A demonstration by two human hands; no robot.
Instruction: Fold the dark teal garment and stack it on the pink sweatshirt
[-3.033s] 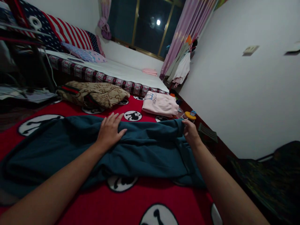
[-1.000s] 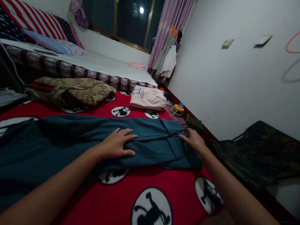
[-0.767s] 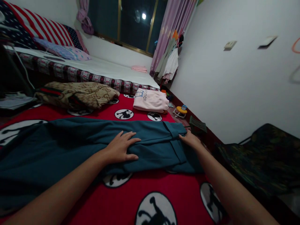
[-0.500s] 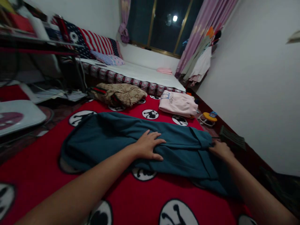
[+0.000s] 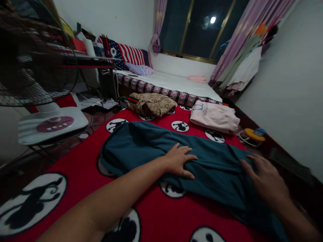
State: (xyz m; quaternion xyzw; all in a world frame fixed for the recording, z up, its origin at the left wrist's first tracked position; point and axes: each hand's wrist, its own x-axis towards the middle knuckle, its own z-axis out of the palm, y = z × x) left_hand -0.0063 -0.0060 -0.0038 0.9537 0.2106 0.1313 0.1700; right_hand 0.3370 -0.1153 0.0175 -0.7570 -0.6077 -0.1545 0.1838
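Head view looks down on a teal garment (image 5: 151,144) spread lengthwise across a red blanket (image 5: 75,168) printed with round white-and-black figures. The garment is the landmark here: it runs from the blanket's left-middle toward the lower right edge of the picture, its left end rounded and bunched.

The left hand (image 5: 179,160) lies flat on the garment's middle, palm down, fingers spread and pointing right; it presses the cloth and grips nothing. The right hand (image 5: 264,179) rests on the garment's right end, fingers loosely spread and slightly curled over the fabric; it is blurred, and I cannot tell whether it pinches any cloth. Both bare forearms reach in from the bottom edge.

Beyond the garment, on the same blanket, sits a tan patterned garment (image 5: 150,104), crumpled, and to the right of that a folded pink shirt (image 5: 214,116) with lettering. Farther past these is a low bed (image 5: 171,82) with a white sheet, a striped pillow (image 5: 133,53) at its head. To the left of the teal garment stands a fan (image 5: 37,64) with a white base. To the right of the pink shirt, off the blanket, a small yellow toy (image 5: 253,134) lies on the floor near the wall.
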